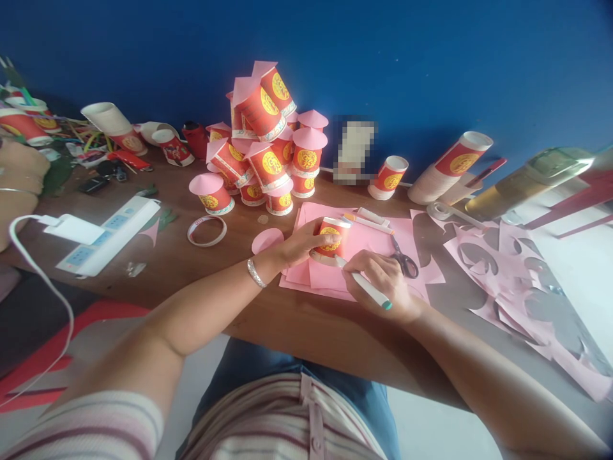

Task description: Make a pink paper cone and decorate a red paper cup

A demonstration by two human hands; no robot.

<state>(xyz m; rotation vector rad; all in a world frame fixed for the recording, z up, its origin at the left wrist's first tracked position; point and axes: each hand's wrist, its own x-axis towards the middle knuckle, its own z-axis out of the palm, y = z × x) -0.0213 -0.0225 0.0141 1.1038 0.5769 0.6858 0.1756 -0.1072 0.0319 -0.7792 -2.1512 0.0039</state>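
My left hand (306, 245) is wrapped round a red paper cup (331, 231) with a yellow round emblem, its thumb across the front. In my right hand (378, 271) is a white marker (366, 287) with a green end; its tip meets the pale band at the cup's lower edge. Both hands are over a stack of pink paper (323, 279). Black-handled scissors (405, 260) lie on the paper just beyond my right hand. A pink paper disc (267, 241) rests left of the stack, near my left wrist.
Red cups with pink cone tops (272, 163) are piled behind. A power strip (112, 233) and a tape roll (207, 230) lie left. Rightward are pink scraps (502, 275), stacked cups (447, 167) and a bottle (527, 182). Part of another person (16, 185) shows far left.
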